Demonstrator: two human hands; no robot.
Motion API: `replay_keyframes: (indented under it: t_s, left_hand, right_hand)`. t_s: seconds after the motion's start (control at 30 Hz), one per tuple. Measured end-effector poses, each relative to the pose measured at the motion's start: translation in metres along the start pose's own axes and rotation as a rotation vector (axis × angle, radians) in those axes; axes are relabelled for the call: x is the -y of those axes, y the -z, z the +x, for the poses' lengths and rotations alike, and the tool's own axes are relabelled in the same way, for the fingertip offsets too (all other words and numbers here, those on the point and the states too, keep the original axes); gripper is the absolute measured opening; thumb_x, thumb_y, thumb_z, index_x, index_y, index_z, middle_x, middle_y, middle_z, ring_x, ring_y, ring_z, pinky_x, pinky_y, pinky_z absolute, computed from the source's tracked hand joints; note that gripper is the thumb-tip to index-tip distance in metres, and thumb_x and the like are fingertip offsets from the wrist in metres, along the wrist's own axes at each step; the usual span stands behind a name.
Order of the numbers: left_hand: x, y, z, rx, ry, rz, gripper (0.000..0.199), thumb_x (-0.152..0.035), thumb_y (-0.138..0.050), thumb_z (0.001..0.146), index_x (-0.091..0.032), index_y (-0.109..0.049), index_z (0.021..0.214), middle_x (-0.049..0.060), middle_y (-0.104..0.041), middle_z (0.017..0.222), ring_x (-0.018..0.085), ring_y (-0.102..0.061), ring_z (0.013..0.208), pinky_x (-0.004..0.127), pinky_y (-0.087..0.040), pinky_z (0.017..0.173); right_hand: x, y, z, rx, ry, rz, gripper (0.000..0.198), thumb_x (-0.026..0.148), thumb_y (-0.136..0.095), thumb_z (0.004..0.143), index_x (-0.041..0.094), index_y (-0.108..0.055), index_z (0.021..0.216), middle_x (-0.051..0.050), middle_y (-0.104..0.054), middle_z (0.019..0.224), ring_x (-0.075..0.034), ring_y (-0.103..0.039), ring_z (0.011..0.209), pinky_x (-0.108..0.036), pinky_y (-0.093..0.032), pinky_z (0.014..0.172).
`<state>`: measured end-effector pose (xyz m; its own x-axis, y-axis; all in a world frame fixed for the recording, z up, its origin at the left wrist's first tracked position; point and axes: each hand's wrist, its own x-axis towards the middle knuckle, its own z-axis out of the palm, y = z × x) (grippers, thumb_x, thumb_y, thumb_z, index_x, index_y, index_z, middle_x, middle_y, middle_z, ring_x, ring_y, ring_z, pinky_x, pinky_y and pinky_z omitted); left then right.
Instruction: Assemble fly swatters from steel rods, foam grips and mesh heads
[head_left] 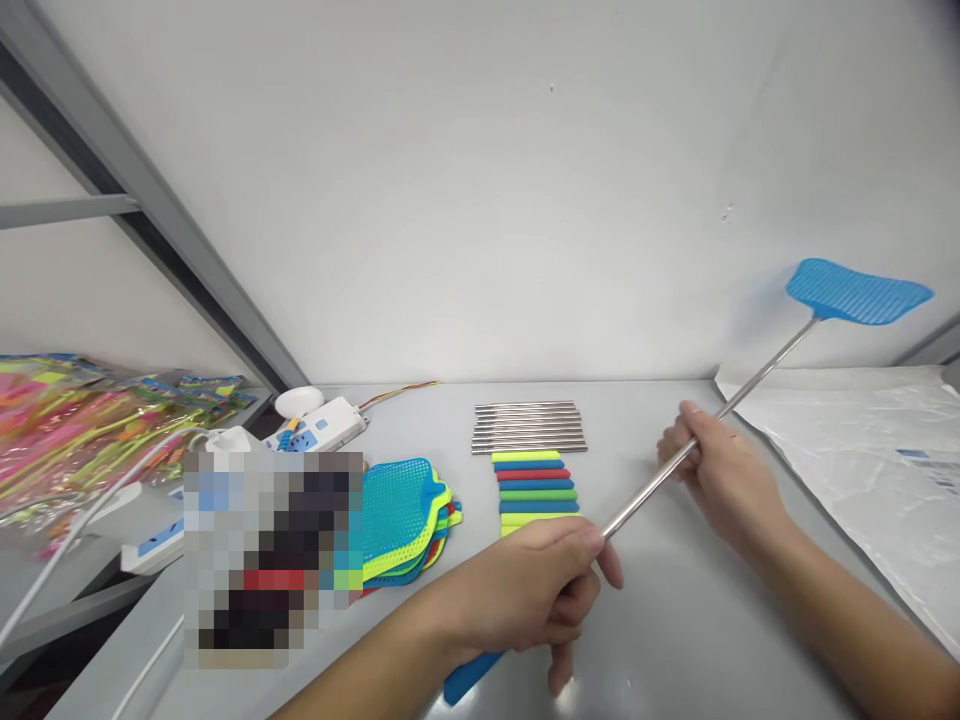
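Observation:
A fly swatter slants up to the right, with a blue slotted head, a thin metal rod and a blue handle end showing below my left wrist. My left hand is closed round its lower part, thumb along the rod, with some fingers hanging loose. Farther up, the fingers of my right hand wrap the middle of the rod. Behind my left hand lies a row of coloured handle tubes, partly covered by it. Several metal rods lie side by side beyond them. A stack of swatter heads sits to the left.
White power strips with cables and a white oval item are at the left. Bagged colourful goods lie beyond the left edge. A white plastic bag covers the table's right side. A pixelated patch hides something at front left.

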<state>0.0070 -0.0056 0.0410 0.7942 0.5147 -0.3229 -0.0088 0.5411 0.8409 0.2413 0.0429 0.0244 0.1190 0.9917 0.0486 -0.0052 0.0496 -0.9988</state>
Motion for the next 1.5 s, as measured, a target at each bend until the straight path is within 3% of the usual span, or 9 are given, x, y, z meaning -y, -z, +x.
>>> replay_keyframes:
  t_s: [0.1, 0.2, 0.4, 0.7, 0.83, 1.0, 1.1, 1.27, 1.5]
  left_hand:
    - [-0.001, 0.002, -0.003, -0.009, 0.012, 0.032, 0.026, -0.041, -0.039, 0.097, -0.020, -0.053, 0.092, -0.011, -0.030, 0.052, 0.004, -0.018, 0.037, 0.018, -0.036, 0.040]
    - [-0.003, 0.004, -0.005, -0.017, 0.017, 0.077, 0.025, -0.039, -0.037, 0.098, -0.020, -0.053, 0.091, -0.012, -0.030, 0.050, 0.004, -0.019, 0.035, 0.019, -0.040, 0.042]
    - [-0.004, 0.006, -0.004, 0.040, 0.022, 0.092, 0.029, -0.039, -0.034, 0.098, -0.019, -0.053, 0.088, -0.012, -0.029, 0.048, 0.005, -0.018, 0.034, 0.023, -0.045, 0.049]
    - [-0.019, 0.029, -0.014, 0.126, 0.074, 0.254, 0.035, -0.051, -0.041, 0.097, -0.019, -0.049, 0.083, -0.012, -0.026, 0.047, 0.006, -0.021, 0.039, 0.025, -0.046, 0.053]
    - [-0.022, 0.037, -0.017, 0.117, 0.068, 0.307, 0.036, -0.050, -0.041, 0.097, -0.019, -0.053, 0.087, -0.011, -0.028, 0.046, 0.008, -0.025, 0.041, 0.027, -0.048, 0.057]
    - [-0.019, 0.036, -0.017, 0.144, 0.057, 0.315, 0.035, -0.046, -0.035, 0.100, -0.019, -0.054, 0.087, -0.012, -0.028, 0.043, 0.007, -0.023, 0.036, 0.029, -0.049, 0.059]
    - [-0.020, 0.037, -0.018, 0.154, 0.081, 0.331, 0.036, -0.049, -0.037, 0.098, -0.019, -0.052, 0.084, -0.012, -0.029, 0.045, 0.007, -0.025, 0.037, 0.028, -0.047, 0.056]
    - [-0.030, 0.037, -0.021, 0.142, 0.099, 0.315, 0.037, -0.051, -0.040, 0.097, -0.020, -0.047, 0.079, -0.011, -0.027, 0.048, 0.008, -0.026, 0.043, 0.027, -0.045, 0.055]
    - [-0.030, 0.033, -0.022, 0.093, 0.090, 0.371, 0.035, -0.048, -0.038, 0.098, -0.019, -0.053, 0.085, -0.010, -0.028, 0.049, 0.009, -0.026, 0.044, 0.028, -0.047, 0.059]
  right_hand:
    - [0.004, 0.004, 0.006, -0.090, -0.016, 0.162, 0.048, 0.050, -0.054, 0.090, 0.023, -0.034, 0.056, 0.006, -0.020, 0.054, -0.013, -0.024, 0.051, -0.030, -0.024, 0.049]
    - [0.000, -0.010, -0.004, -0.010, -0.090, 0.181, 0.049, 0.053, -0.052, 0.091, 0.023, -0.036, 0.057, 0.006, -0.021, 0.054, -0.013, -0.025, 0.051, -0.029, -0.024, 0.050]
    - [-0.014, -0.032, -0.026, 0.090, -0.048, 0.101, 0.055, 0.055, -0.048, 0.092, 0.022, -0.031, 0.051, 0.005, -0.024, 0.050, -0.012, -0.028, 0.051, -0.030, -0.025, 0.049]
    - [0.024, 0.012, 0.003, -0.318, 0.193, 0.231, 0.047, 0.043, -0.055, 0.091, 0.023, -0.039, 0.052, 0.006, -0.024, 0.049, -0.012, -0.028, 0.046, -0.029, -0.025, 0.047]
    - [0.022, 0.004, -0.002, -0.254, 0.203, 0.264, 0.050, 0.044, -0.050, 0.094, 0.022, -0.036, 0.052, 0.006, -0.023, 0.049, -0.011, -0.027, 0.045, -0.029, -0.024, 0.048]
    - [-0.005, -0.024, -0.028, 0.064, 0.152, 0.144, 0.049, 0.047, -0.043, 0.096, 0.022, -0.040, 0.054, 0.004, -0.034, 0.050, -0.013, -0.032, 0.051, -0.031, -0.024, 0.052]
    - [-0.014, -0.028, -0.036, 0.163, 0.113, 0.038, 0.053, 0.050, -0.035, 0.098, 0.022, -0.037, 0.053, 0.003, -0.031, 0.051, -0.014, -0.032, 0.053, -0.032, -0.024, 0.053]
    - [-0.005, -0.006, -0.028, 0.128, 0.155, -0.077, 0.053, 0.050, -0.044, 0.096, 0.022, -0.036, 0.052, 0.003, -0.028, 0.053, -0.014, -0.030, 0.054, -0.033, -0.022, 0.055]
    - [0.013, -0.001, -0.015, -0.087, 0.136, 0.171, 0.053, 0.044, -0.055, 0.092, 0.022, -0.031, 0.050, 0.005, -0.023, 0.049, -0.012, -0.029, 0.050, -0.031, -0.022, 0.051]
